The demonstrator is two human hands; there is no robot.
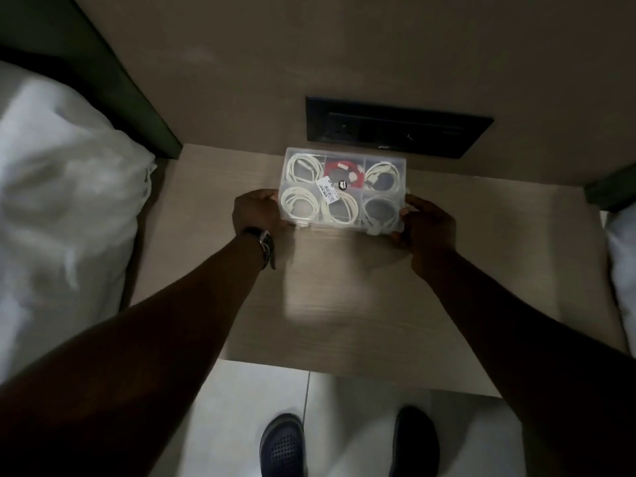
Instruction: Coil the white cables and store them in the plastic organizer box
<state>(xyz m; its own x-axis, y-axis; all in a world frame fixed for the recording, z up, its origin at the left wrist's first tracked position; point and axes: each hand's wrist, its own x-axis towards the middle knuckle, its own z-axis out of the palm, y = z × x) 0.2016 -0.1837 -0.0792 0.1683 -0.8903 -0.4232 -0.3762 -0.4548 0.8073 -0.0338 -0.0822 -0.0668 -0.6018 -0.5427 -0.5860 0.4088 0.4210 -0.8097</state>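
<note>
A clear plastic organizer box (344, 153) with its lid shut sits near the back of a light wooden bedside table (344, 304). Its compartments hold several coiled white cables (298, 202) and one red cable (335, 171) in the top middle. A label sticker lies on the lid. My left hand (258, 211) grips the box's left end. My right hand (428, 225) grips its right front corner.
A black socket panel (395, 127) is set in the wall right behind the box. White bedding (62, 208) lies to the left, and more bedding (623, 263) at the right edge. My shoes (284, 445) stand on the tiled floor below the table's front edge.
</note>
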